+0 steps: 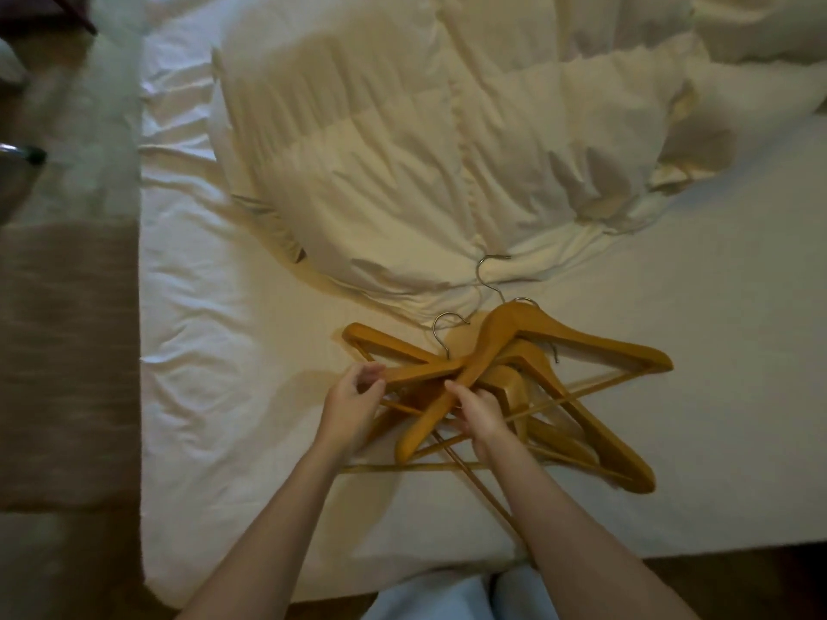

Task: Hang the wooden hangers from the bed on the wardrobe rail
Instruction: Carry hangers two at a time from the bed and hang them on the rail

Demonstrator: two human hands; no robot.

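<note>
White, creased sheeting covers the bed (250,396), where a tangled pile of wooden hangers (537,378) with curved metal hooks lies near the front edge. The left hand (353,396) pinches one hanger's arm; the right hand (479,409) grips another. Behind them sits a puffy cream duvet (425,149); brown carpet (67,351) lies left.

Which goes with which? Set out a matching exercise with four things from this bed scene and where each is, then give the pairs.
1. wooden hangers
2. duvet
3. left hand
4. right hand

A. rumpled, beyond the pile
B. on a hanger at the pile's left
C. tangled on the sheet
D. on the pile's middle

Pairs: 1-C, 2-A, 3-B, 4-D
</note>
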